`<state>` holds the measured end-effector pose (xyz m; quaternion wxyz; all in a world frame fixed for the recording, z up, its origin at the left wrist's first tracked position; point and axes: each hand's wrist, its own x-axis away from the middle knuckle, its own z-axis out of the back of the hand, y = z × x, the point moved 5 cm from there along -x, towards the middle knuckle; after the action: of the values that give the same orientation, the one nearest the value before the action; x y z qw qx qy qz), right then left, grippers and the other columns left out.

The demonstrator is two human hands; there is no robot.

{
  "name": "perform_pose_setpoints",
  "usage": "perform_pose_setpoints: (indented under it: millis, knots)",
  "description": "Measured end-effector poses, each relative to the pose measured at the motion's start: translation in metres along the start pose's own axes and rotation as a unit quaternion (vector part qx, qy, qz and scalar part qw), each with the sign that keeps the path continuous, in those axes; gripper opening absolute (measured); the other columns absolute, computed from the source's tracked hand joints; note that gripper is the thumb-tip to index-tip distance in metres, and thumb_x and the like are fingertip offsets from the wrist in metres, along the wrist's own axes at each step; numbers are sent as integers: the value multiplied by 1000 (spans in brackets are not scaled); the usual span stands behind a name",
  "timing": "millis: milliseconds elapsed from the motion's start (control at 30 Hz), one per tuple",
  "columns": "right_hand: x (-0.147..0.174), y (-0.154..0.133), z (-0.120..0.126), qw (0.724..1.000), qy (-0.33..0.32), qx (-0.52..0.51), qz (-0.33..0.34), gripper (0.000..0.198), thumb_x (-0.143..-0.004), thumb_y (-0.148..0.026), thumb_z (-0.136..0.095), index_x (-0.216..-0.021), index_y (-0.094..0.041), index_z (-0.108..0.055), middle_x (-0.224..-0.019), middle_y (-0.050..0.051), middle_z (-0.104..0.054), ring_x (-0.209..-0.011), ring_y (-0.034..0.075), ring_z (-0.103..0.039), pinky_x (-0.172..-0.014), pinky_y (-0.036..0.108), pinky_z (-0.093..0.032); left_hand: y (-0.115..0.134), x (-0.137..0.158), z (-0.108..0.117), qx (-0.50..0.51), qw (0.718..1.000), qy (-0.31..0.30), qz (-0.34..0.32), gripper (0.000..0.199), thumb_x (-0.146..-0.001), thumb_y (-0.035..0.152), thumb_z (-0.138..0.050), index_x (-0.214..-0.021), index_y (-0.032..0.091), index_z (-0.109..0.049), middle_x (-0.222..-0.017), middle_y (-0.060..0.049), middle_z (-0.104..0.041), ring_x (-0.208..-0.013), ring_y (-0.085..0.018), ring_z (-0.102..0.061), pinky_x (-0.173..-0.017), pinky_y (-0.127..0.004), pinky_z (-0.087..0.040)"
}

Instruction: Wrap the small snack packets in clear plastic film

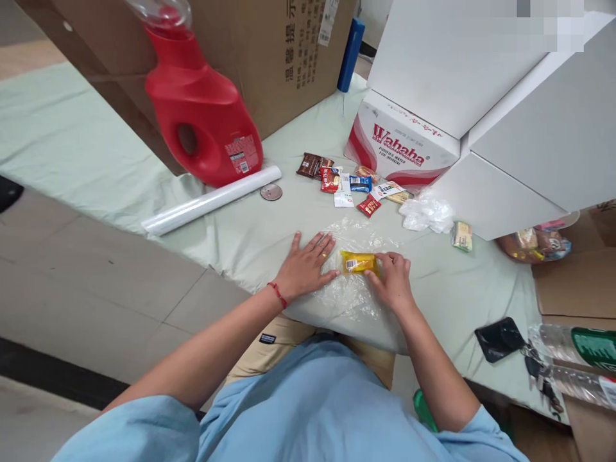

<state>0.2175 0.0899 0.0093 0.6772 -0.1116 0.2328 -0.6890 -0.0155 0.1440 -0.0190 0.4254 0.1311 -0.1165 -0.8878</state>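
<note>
A sheet of clear plastic film (353,298) lies crinkled on the pale green cloth in front of me. On it rests a small snack in a yellow wrapper (356,262) with a barcode label. My right hand (394,279) grips the right end of this snack between thumb and fingers. Flat on the left side of the film is my left hand (310,263), fingers spread, its thumb tip close to the snack's left end. Beyond the film lie several wrapped snacks, among them a red packet (369,205), a blue packet (360,184) and a brown packet (308,165).
A roll of plastic film (212,200) and a red jug (202,109) stand to the left, before a cardboard box (269,64). A Wahaba-style white carton (402,141) is at the back right. Crumpled plastic (426,212), a black wallet (500,339) and bottles (553,343) lie rightward.
</note>
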Motion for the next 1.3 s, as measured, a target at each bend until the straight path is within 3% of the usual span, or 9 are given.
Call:
perform_pose_setpoints:
  millis: [100, 200, 367, 533, 767, 867, 967, 1133, 1300]
  knots:
    - [-11, -9, 4, 993, -57, 53, 89, 65, -87, -39, -76, -148, -26, -58, -148, 17, -54, -141, 42, -40, -115, 64, -40, 0, -1, -1, 0, 1000, -4, 1, 78, -102, 63, -43, -168, 23, -30, -172, -13, -34, -160, -35, -31, -129, -70, 1]
    - [-20, -19, -4, 981, -121, 63, 138, 56, -91, -30, -71, -146, -27, -60, -141, 12, -63, -145, 40, -38, -120, 62, -36, 0, -2, -1, -2, 1000, -6, 9, 78, -102, 62, -44, -167, 22, -30, -172, -14, -34, -160, -35, -31, -129, -69, 1]
    - [-20, -20, -14, 989, -86, 51, 110, 46, -97, -35, -65, -142, -23, -64, -128, 15, -68, -140, 38, -45, -117, 57, -41, 1, -2, 0, -10, 1000, -5, 17, 82, -101, 63, -43, -168, 17, -28, -172, -18, -31, -159, -35, -32, -129, -68, 0]
    - [-6, -16, -18, 993, -70, 32, 93, 50, -97, -36, -64, -145, -21, -60, -137, 18, -62, -136, 37, -49, -117, 59, -42, 1, -1, 2, -19, 1000, -8, 14, 78, -104, 61, -39, -168, 20, -27, -172, -17, -33, -159, -34, -32, -129, -69, -3]
    - [53, -10, 20, 985, -25, -66, 158, 56, -100, -46, -64, -152, -33, -52, -146, 13, -57, -140, 34, -50, -117, 59, -45, 1, 0, 2, -17, 999, -4, 28, 63, -109, 51, -30, -167, 25, -31, -172, -14, -33, -159, -30, -34, -128, -70, -6]
    - [87, -4, 11, 981, -46, -53, 183, 63, -91, -49, -76, -149, -33, -56, -147, 14, -58, -142, 38, -49, -117, 67, -44, 1, -1, 2, -7, 999, 1, 35, 61, -109, 50, -32, -165, 28, -34, -173, -12, -33, -159, -30, -35, -128, -69, -8]
    - [103, 4, 0, 985, -36, -48, 163, 37, -97, -36, -69, -134, -35, -68, -138, 13, -64, -138, 38, -53, -112, 71, -47, -6, -1, 3, 24, 999, -3, 47, 59, -108, 49, -32, -164, 29, -38, -174, -10, -31, -159, -29, -35, -129, -67, -12]
    - [79, 3, 15, 985, 11, -89, 148, 23, -101, -25, -57, -110, -32, -78, -121, 10, -72, -131, 32, -58, -108, 61, -53, -31, 7, 13, 109, 993, -35, 29, 50, -100, 34, -44, -148, 34, -61, -170, -1, -41, -162, -28, -27, -129, -61, -21]
    - [23, 2, 43, 985, -5, -125, 117, 22, -101, -36, -57, -106, -28, -77, -126, 11, -70, -121, 27, -65, -105, 49, -55, -42, 26, 25, 120, 986, -106, -53, 70, -80, 13, -50, -143, 41, -64, -163, 6, -51, -161, -26, -30, -130, -60, -20]
